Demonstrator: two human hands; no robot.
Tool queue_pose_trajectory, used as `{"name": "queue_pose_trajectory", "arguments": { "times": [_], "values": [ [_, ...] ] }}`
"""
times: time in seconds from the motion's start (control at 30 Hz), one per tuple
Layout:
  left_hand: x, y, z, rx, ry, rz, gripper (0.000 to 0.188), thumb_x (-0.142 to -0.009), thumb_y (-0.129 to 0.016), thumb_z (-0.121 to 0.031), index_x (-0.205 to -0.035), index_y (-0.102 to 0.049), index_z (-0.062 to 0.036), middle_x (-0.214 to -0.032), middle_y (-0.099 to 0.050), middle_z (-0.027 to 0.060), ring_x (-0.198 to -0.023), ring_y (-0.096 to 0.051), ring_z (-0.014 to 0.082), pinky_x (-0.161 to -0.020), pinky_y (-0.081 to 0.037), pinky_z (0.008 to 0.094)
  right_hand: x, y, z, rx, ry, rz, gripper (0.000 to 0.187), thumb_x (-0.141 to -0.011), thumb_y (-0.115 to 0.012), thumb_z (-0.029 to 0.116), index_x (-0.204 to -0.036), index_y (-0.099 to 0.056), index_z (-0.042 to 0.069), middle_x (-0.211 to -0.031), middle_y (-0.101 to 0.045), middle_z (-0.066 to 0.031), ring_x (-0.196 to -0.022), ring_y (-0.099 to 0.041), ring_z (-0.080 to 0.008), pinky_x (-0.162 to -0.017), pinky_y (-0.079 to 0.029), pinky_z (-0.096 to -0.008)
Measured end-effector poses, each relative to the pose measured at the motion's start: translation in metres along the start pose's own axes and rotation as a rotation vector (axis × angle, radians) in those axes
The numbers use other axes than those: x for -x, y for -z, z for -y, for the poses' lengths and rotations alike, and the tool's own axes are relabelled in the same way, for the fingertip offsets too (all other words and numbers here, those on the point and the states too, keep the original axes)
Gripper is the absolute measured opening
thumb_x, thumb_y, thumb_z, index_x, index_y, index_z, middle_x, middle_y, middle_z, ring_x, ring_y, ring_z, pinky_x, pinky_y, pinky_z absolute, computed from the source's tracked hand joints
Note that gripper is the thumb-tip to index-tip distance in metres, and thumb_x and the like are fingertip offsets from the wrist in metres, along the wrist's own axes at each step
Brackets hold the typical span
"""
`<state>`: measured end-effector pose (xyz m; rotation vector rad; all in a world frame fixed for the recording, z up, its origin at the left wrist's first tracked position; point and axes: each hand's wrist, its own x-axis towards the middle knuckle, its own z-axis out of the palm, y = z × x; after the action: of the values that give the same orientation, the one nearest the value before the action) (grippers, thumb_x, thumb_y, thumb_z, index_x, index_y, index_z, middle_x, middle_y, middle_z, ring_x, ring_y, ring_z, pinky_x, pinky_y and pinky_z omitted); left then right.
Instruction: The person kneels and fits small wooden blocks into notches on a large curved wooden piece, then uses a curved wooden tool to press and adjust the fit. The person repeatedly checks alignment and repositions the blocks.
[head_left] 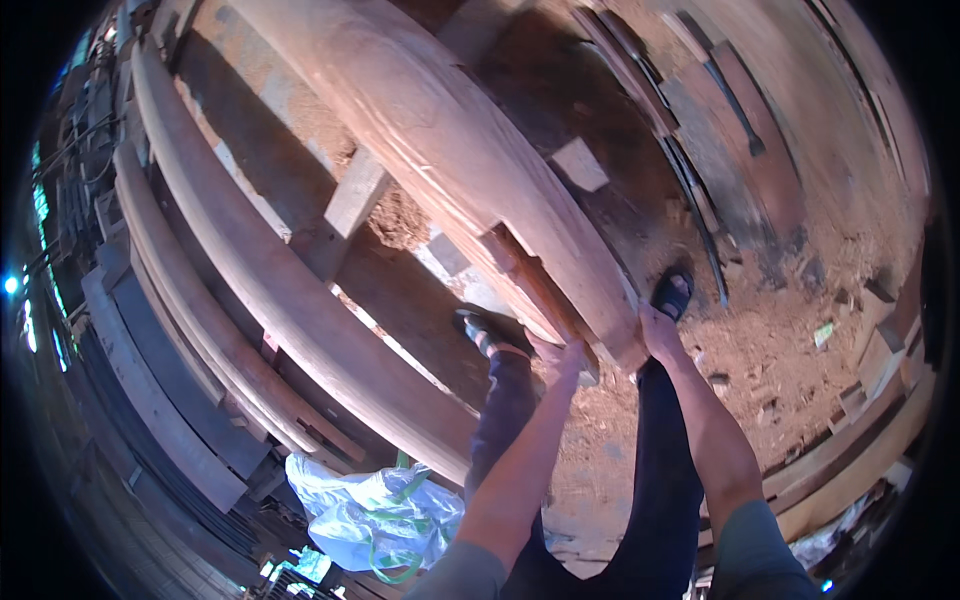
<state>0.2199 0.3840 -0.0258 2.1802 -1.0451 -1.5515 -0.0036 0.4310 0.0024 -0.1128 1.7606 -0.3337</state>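
Note:
A thick, rounded wooden beam [440, 140] runs from the upper left down to my feet, with a long slot [530, 275] cut into its near end. My left hand [556, 355] grips the left side of that end, beside the slot. On the opposite side, my right hand [658, 332] grips the right edge. Both hands' fingertips are partly hidden against the wood. A pale wood block [357, 190] lies crosswise under the beam.
To the left lies another long, rounded beam [270, 265], with more timbers stacked beyond it. A white sack with green straps [375, 515] sits at lower left. Wood chips and sawdust [740, 400] cover the floor. A dark-handled tool [735, 105] lies at upper right.

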Motion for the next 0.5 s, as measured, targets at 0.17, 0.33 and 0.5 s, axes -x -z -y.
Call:
{"name": "queue_pose_trajectory", "arguments": {
  "times": [0.17,0.33,0.5],
  "values": [
    [0.005,-0.015,-0.009,-0.456,-0.237,-0.188,0.111,-0.067,-0.076,-0.020,-0.153,-0.008,0.0008,-0.133,-0.046,0.0304,-0.128,-0.046,0.0386,-0.108,-0.039,0.0445,-0.031,-0.016,-0.016,-0.127,0.253,-0.269,0.044,-0.105,-0.037,0.032,-0.114,-0.063,-0.002,-0.109,-0.068,-0.0221,-0.105,-0.065,-0.0320,-0.093,-0.047,-0.0403],
    [0.004,-0.018,-0.039,-0.214,0.018,-0.057,0.119,-0.066,-0.080,-0.024,-0.153,-0.005,0.0059,-0.148,-0.028,0.0324,-0.142,-0.026,0.0451,-0.118,-0.026,0.0469,-0.031,-0.021,0.011,0.117,0.258,-0.385,0.058,-0.105,-0.026,0.038,-0.108,-0.063,-0.007,-0.103,-0.063,-0.0356,-0.104,-0.058,-0.0521,-0.091,-0.043,-0.0530],
    [-0.002,-0.015,-0.034,-0.247,-0.059,-0.061,0.118,-0.066,-0.080,-0.018,-0.153,-0.004,0.0074,-0.148,-0.028,0.0322,-0.142,-0.026,0.0443,-0.119,-0.024,0.0449,-0.029,-0.025,0.010,0.128,0.274,-0.397,0.058,-0.105,-0.026,0.037,-0.106,-0.063,-0.008,-0.097,-0.064,-0.0365,-0.100,-0.060,-0.0525,-0.088,-0.044,-0.0542]
  ]
}}
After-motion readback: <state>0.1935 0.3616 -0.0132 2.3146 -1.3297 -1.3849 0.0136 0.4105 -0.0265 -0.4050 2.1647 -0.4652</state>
